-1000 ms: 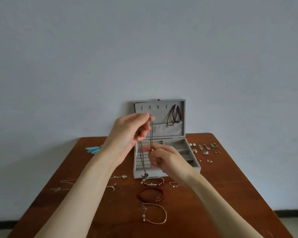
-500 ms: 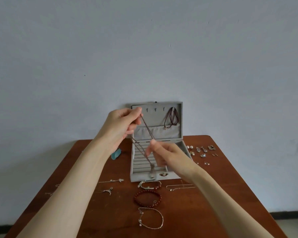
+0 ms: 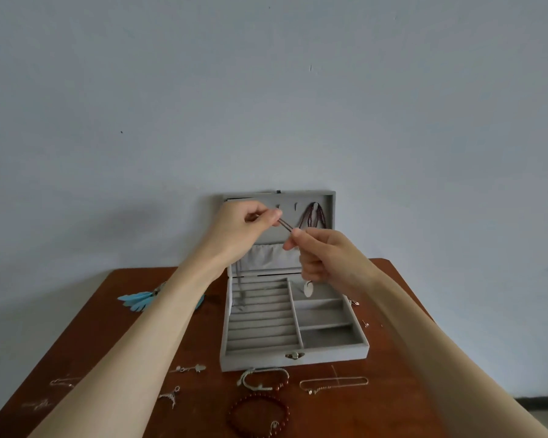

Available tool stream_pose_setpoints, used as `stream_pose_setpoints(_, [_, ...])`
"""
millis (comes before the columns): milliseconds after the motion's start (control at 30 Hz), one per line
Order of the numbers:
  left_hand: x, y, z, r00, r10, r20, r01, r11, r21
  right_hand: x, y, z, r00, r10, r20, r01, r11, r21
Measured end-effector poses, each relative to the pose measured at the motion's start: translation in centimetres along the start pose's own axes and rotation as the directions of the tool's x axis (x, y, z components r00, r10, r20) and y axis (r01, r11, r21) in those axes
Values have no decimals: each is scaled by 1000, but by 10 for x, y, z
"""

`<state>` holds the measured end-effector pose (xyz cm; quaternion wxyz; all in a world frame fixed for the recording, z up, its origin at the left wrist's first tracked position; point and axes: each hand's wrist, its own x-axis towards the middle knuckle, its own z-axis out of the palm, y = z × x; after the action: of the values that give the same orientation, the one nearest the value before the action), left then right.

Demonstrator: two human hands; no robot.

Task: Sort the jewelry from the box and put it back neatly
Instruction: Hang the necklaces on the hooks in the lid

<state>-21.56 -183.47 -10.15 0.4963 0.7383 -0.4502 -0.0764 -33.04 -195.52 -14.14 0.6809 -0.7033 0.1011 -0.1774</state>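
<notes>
Grey velvet lines the open rectangular jewellery box [image 3: 293,324] standing on a reddish-brown wooden table [image 3: 114,336] against a pale wall, its lid upright, seen from the head camera. Both hands are raised in front of the lid. The left hand [image 3: 244,230] pinches one end of a thin brown cord necklace [image 3: 286,224] between thumb and forefinger; the right hand [image 3: 321,256] pinches the cord just beside it, other fingers curled, and a short taut stretch runs between the two grips. A pale oval pendant [image 3: 308,288] hangs below the right hand, over the box's rear right compartment. A dark beaded necklace [image 3: 314,214] hangs from a hook inside the lid, at its right. The ribbed ring rows at the left of the tray hold a grey cord [image 3: 240,292]. On the table in front of the box lie a silver-and-bead bracelet [image 3: 263,379], a dark red bead bracelet [image 3: 258,418] and a fine gold chain [image 3: 334,383]. Small silver charms [image 3: 187,369] lie to the left, and a blue feather ornament [image 3: 140,300] rests near the left forearm.
</notes>
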Motion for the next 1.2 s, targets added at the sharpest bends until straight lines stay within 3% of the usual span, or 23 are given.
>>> stream_pose_setpoints(100, [15, -18, 9, 1000, -8, 3, 8, 999, 49, 19, 4, -13, 994, -11, -109, 2, 997, -77])
stream_pose_setpoints(233, [35, -42, 31, 1000, 15, -16, -12, 990, 140, 42, 12, -31, 977, -39, -211, -29, 950, -310])
stream_pose_setpoints(367, [57, -51, 53, 989, 111, -95, -66, 920, 387, 65, 21, -42, 919, -237, -316, -16, 778, -629])
stream_pose_setpoints(500, [74, -43, 68, 950, 179, -257, -3, 826, 563, 86, 26, -41, 821, -388, -419, -56, 676, -735])
stream_pose_setpoints(600, [81, -41, 74, 926, 185, -328, 57, 793, 607, 96, 26, -38, 779, -396, -486, -76, 710, -701])
stream_pose_setpoints(833, [91, -41, 80, 927, 115, -357, 116, 817, 565, 99, 29, -31, 731, -310, -608, -122, 817, -563])
stream_pose_setpoints(1000, [87, -46, 86, 933, -107, -344, 212, 935, 283, 93, 34, -27, 738, -145, -659, -178, 901, -397])
stream_pose_setpoints(1200, [65, -61, 76, 932, -309, -188, 312, 950, -16, 76, 50, -22, 782, 30, -623, -227, 944, -239])
